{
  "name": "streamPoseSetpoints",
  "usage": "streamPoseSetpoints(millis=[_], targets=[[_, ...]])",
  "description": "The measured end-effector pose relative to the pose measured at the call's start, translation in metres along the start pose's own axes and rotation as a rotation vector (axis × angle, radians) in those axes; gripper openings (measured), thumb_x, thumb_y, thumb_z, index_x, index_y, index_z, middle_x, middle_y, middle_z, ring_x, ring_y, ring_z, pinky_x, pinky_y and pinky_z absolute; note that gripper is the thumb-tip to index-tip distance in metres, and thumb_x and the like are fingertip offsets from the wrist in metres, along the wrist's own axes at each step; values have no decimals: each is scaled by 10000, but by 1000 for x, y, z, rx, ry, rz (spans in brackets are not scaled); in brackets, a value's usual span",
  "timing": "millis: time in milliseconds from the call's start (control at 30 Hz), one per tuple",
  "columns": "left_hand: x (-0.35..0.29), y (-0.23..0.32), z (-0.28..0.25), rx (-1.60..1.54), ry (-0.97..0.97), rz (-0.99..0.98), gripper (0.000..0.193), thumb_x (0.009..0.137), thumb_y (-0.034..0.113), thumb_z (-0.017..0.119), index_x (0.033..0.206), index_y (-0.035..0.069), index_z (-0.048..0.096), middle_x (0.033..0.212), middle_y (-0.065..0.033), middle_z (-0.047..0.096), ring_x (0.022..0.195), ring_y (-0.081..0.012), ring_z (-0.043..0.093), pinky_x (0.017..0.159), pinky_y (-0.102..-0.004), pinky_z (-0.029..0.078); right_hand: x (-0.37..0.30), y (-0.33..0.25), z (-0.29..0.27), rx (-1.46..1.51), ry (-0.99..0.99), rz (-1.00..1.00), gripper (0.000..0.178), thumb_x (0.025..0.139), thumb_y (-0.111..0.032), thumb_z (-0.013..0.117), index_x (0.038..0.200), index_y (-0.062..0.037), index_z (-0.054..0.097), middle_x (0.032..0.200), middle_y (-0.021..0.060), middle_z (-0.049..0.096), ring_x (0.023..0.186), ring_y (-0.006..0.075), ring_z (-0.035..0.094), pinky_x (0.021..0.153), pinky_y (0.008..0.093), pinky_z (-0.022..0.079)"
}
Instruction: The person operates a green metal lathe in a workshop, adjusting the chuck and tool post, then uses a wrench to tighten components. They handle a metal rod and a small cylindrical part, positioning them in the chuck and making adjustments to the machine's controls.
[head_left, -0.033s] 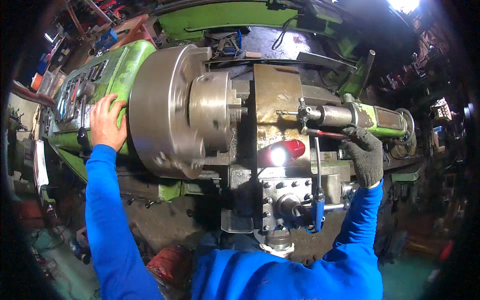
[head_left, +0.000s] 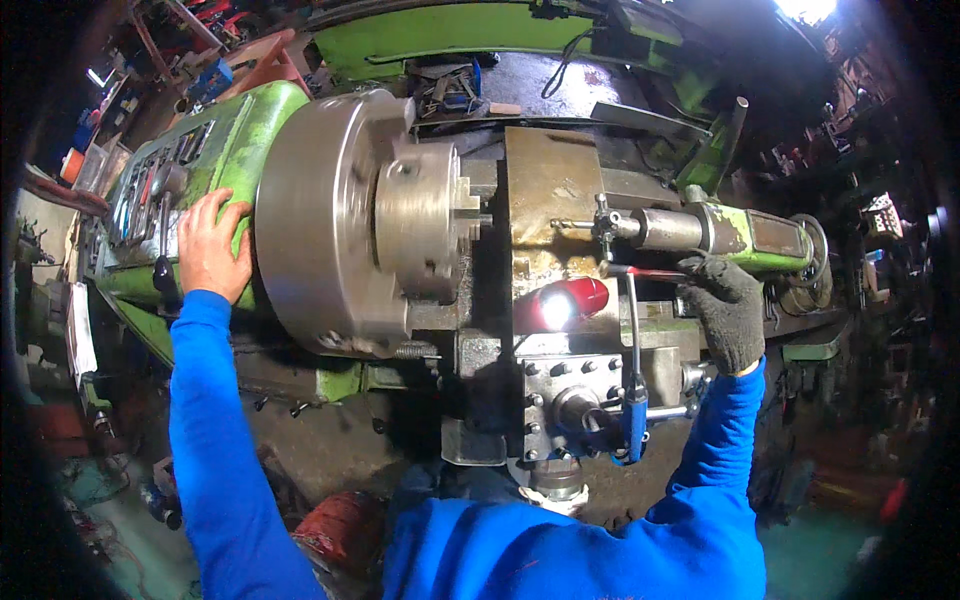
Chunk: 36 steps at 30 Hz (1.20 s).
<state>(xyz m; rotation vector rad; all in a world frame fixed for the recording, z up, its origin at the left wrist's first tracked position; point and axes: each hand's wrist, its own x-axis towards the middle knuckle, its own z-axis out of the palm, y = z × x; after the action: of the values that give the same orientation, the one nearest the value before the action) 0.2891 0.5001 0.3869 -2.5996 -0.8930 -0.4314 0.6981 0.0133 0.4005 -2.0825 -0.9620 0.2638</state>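
Note:
My bare left hand [head_left: 214, 245] lies on the green lathe headstock [head_left: 262, 125], fingers apart, beside a black-knobbed lever [head_left: 164, 240]. To its right is the large steel chuck [head_left: 310, 220], with a smaller chuck [head_left: 415, 220] on its face; both are blurred by rotation. My right hand [head_left: 728, 310], in a dark knit glove, grips a slim red-handled tool [head_left: 650, 272]. The tool's tip lies just below the metal holder [head_left: 606, 228] on the tailstock [head_left: 750, 238]; whether they touch I cannot tell. A thin bit [head_left: 572, 224] points from the holder toward the chuck.
A lit red lamp [head_left: 575, 300] sits on the carriage [head_left: 553, 180], near the bolted tool post [head_left: 570, 400]. A blue-handled metal rod [head_left: 636, 410] stands beside the post. Several hand tools [head_left: 150, 185] lie on the headstock. A handwheel [head_left: 815, 250] is at the tailstock's far end.
The chuck has turned, and its jaws and the smaller chuck look more blurred. Both hands keep nearly the same places.

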Motion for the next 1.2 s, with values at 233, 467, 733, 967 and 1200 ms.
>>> streamPoseSetpoints(millis=[233, 467, 733, 967, 1200], targets=[[9, -2, 1, 15, 12, 8, 347, 856, 88, 749, 1195, 132, 691, 1393, -121, 595, 1376, -349, 523, 1185, -517, 377, 16, 1, 43, -359, -194, -320, 339, 849, 36, 765, 1183, -27, 764, 959, 163, 703, 868, 327, 702, 795, 393, 558], [7, -5, 4, 39, 11, 27, 331, 882, 121, 734, 1209, 138, 684, 1398, -117, 592, 1388, -351, 514, 1191, -515, 370, 36, 11, 86, -760, -350, -412, 153, 873, -224, 697, 975, -138, 771, 914, 131, 720, 883, 358, 728, 765, 506, 578], [7, -5, 3, 41, -6, 27, 346, 893, 139, 715, 1233, 87, 674, 1433, -120, 590, 1394, -355, 515, 1181, -509, 377, 39, 18, 105, -700, -403, -482, 121, 852, -262, 742, 886, -152, 779, 782, 141, 710, 765, 389, 719, 673, 496, 571], [8, -5, 3, 14, 15, 15, 340, 871, 119, 744, 1207, 139, 699, 1395, -115, 598, 1383, -350, 521, 1190, -519, 371, 37, 17, 106, -672, -420, -394, 137, 876, -276, 745, 903, -145, 773, 841, 138, 724, 817, 388, 726, 698, 489, 580], [8, -3, 0, 14, 5, 16, 337, 862, 115, 744, 1195, 138, 705, 1382, -127, 601, 1369, -350, 530, 1183, -521, 380, 16, 16, 81, -313, -116, -273, 246, 842, -195, 767, 1071, -106, 781, 954, 147, 732, 942, 384, 722, 814, 487, 581]])
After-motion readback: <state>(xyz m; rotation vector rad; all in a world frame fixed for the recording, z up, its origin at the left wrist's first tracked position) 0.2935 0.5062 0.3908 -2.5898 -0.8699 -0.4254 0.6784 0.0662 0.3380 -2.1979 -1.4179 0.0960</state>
